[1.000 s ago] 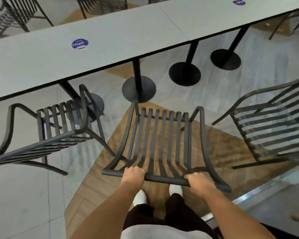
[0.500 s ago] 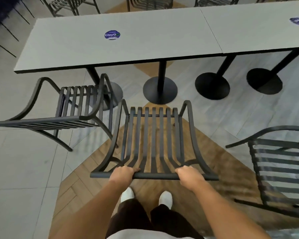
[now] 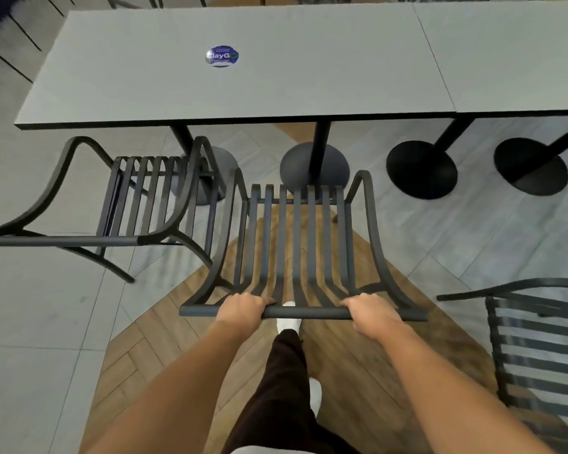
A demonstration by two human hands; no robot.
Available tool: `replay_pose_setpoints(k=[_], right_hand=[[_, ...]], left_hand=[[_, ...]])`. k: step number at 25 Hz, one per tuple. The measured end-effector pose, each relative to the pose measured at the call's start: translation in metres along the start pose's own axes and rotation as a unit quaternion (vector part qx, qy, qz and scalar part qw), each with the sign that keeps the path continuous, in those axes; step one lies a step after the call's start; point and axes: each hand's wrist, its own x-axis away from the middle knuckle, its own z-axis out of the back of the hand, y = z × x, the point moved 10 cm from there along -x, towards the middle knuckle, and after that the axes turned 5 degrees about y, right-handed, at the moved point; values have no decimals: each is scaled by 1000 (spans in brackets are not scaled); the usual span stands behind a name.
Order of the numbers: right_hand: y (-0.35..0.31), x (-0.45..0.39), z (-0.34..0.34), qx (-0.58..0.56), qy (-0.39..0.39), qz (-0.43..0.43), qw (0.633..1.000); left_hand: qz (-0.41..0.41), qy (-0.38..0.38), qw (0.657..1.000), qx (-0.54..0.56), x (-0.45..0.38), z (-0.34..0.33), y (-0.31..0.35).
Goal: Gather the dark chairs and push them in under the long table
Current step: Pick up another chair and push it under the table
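A dark slatted metal chair [image 3: 295, 237] stands in front of me, its seat facing the long grey table [image 3: 276, 86]. My left hand [image 3: 241, 308] and my right hand [image 3: 369, 311] both grip the top rail of its backrest. The front of its seat lies just short of the table's near edge, by a round pedestal base [image 3: 313, 165]. A second dark chair [image 3: 138, 198] stands close beside it on the left, its front near the table edge. A third dark chair [image 3: 538, 348] stands apart at the lower right, turned sideways.
Two more black pedestal bases [image 3: 422, 170] stand under the table to the right. A blue round sticker [image 3: 222, 56] lies on the tabletop. More dark chairs line the table's far side. My legs and white shoes [image 3: 289, 322] are right behind the held chair.
The held chair has moved forward toward the table, alongside the left chair. The view has swung so the table now lies square ahead. Both hands kept their grip.
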Motion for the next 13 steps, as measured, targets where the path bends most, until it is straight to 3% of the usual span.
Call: replay_pose_setpoints(k=[13], right_hand=[[48, -108, 78, 26, 5, 11, 1000]], left_hand=[[-15, -34, 999, 11, -116, 71, -20]])
